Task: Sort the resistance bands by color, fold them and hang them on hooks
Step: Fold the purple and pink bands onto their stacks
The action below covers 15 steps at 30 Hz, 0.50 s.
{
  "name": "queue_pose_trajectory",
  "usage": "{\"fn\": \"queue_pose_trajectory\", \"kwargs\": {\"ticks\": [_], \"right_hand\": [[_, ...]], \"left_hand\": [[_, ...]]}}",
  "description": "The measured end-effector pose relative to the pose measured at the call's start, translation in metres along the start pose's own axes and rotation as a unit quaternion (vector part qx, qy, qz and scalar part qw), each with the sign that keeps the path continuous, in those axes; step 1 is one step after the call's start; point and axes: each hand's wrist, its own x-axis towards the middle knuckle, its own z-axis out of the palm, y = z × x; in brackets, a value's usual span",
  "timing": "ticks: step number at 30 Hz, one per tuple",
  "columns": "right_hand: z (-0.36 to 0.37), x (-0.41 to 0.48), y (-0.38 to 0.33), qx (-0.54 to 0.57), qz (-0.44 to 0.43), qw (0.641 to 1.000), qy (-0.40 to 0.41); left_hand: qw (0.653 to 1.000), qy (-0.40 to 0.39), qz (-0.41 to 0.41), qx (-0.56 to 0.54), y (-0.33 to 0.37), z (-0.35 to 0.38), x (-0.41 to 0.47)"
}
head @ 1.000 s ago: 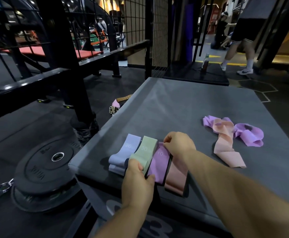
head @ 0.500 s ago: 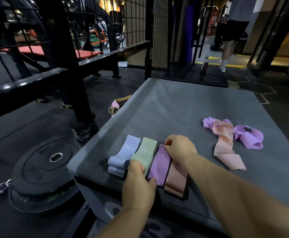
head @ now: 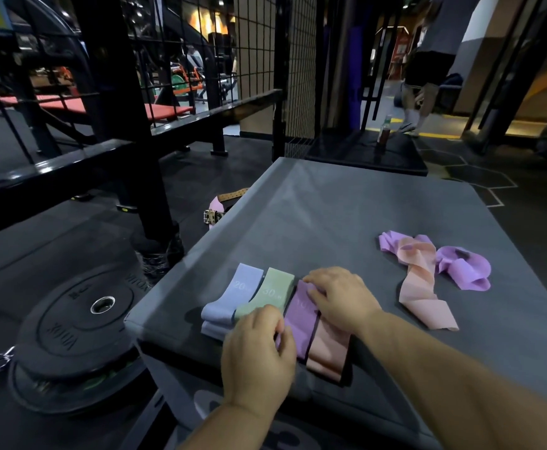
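Dark gym flooring is seen around a grey padded box (head: 330,222). At 6 o'clock on its top, four folded bands are laid side by side, touching: a lilac-blue band (head: 233,297) marked 20, a green band (head: 275,290) marked 30, a purple band (head: 298,323) and a pink band (head: 329,352). The purple band's far end is pressed by the right hand (head: 340,297), its fingers loosely bent. The near ends of the green and purple bands are covered by the left hand (head: 259,352); its grip cannot be told. At 2 o'clock, a loose pink strip (head: 418,287) and a crumpled purple strip (head: 467,271) are tangled together.
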Motion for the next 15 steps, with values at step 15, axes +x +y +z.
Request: {"fn": "queue_pose_trajectory", "kwargs": {"ticks": [15], "right_hand": [[0.01, -0.007, 0.004, -0.11, -0.084, 0.977, -0.165]], "left_hand": [[0.947, -0.236, -0.002, 0.217, -0.017, 0.028, -0.004]]}}
